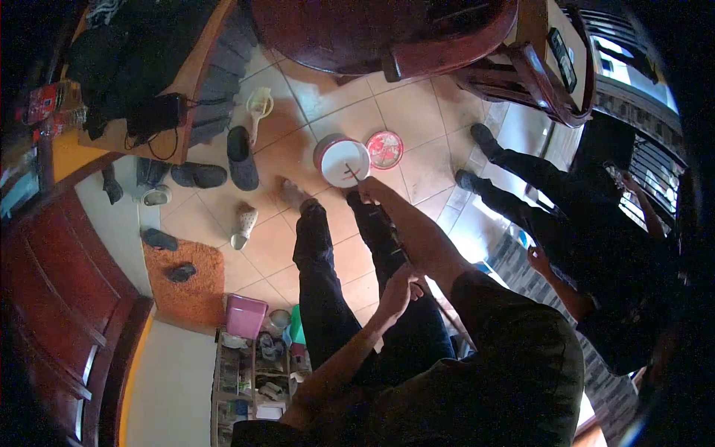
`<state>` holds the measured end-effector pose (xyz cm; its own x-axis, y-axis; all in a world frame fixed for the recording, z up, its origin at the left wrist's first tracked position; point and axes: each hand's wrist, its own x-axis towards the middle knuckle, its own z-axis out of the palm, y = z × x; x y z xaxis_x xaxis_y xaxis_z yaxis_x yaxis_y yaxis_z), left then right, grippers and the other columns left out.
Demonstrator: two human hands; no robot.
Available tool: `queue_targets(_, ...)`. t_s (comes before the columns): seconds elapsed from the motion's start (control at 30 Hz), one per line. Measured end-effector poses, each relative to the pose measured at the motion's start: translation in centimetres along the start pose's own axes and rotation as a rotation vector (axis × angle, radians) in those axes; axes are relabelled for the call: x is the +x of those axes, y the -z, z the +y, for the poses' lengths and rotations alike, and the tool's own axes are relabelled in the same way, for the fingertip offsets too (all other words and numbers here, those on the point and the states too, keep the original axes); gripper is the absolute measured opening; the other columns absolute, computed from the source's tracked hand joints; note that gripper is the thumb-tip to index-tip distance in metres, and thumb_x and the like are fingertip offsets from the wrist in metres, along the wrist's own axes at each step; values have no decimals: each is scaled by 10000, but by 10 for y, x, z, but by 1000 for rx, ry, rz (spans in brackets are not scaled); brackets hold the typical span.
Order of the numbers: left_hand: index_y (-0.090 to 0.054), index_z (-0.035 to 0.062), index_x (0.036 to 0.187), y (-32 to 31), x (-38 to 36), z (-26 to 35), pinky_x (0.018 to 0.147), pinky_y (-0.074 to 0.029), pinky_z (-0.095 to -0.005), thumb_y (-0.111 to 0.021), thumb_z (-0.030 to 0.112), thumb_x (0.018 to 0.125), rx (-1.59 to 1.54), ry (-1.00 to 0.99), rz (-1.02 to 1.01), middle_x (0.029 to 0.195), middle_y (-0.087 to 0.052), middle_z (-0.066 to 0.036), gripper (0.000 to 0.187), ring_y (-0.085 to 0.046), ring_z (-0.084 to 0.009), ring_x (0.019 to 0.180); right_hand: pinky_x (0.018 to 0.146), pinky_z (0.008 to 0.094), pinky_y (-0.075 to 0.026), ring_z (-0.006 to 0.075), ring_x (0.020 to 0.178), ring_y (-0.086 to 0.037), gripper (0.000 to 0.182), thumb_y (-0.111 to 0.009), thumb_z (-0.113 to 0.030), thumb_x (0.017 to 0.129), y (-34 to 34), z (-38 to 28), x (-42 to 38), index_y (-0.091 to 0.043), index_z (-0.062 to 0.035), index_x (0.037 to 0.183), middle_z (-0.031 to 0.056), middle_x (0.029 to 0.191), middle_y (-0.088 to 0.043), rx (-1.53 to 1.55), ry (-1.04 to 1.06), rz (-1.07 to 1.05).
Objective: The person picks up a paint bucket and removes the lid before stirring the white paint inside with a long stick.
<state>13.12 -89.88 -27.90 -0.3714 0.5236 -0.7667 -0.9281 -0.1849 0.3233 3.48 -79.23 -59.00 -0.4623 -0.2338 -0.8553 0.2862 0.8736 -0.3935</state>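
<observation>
My right hand (pixel 369 191) is closed around a thin dark stick (pixel 351 172) at the bucket's near rim. The stick's tip reaches into a round bucket (pixel 322 155) with a white interior, where a few reddish streaks show. Farther back toward my body, my left hand (pixel 401 292) is closed, apparently on the upper part of the same stick, partly hidden by my right forearm. Beside the bucket on the tiles lies a round red lid (pixel 385 150) with white smears.
Shoes (pixel 242 158) and a light clog (pixel 244 225) lie left of my legs, near an orange mat (pixel 186 279). A pale long-handled scoop (pixel 259 104) lies beyond. Wooden furniture (pixel 447 52) stands ahead; another person (pixel 551 186) is at right. A shoe rack (pixel 253 372) stands lower left.
</observation>
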Motion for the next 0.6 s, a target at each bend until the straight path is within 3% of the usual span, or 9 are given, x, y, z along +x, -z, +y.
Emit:
queue_targets(0.07,-522,39,961,-10,6,-9,590,-465,-264,-440,354,852,-337,35,41,793,-599,-83,343,-581,-152,683,393,317,-325,155,435,-410,173,-444,-209,800,-4,-1,5,-482,-81,689,8,541,-420,-8,34,-11)
queue_targets(0.17,-526,75,898,-27,3,21,643,-426,-266,-473,283,767,-457,75,51,785,-574,-36,251,-536,-124,687,393,319,-325,156,433,-410,175,-450,-213,795,-12,0,8,-482,-84,681,7,537,-420,-38,88,-30)
queue_targets(0.2,-515,70,905,-28,6,20,654,-426,-272,-475,351,785,-436,97,32,775,-562,-44,308,-536,-129,688,393,319,-325,156,432,-410,175,-451,-215,793,-9,1,9,-482,-85,678,6,536,-420,-48,99,-27)
queue_targets(0.4,-499,59,881,-41,13,26,643,-437,-275,-450,446,832,-467,305,4,743,-550,-47,393,-541,-135,680,392,322,-326,158,429,-411,180,-463,-224,783,-15,8,4,-481,-91,662,3,528,-421,-86,136,-39)
queue_targets(0.5,-498,68,889,-44,8,34,597,-494,-305,-502,351,850,-544,385,-89,753,-539,-58,286,-562,-157,625,391,324,-326,159,427,-412,183,-468,-228,778,-10,6,6,-481,-95,654,1,525,-421,-107,143,-16)
queue_targets(0.6,-491,69,885,-55,-11,40,573,-492,-307,-493,345,870,-607,398,35,758,-528,-48,276,-554,-145,620,391,326,-326,159,425,-412,185,-474,-233,772,-11,10,6,-481,-98,646,0,521,-422,-112,140,8)
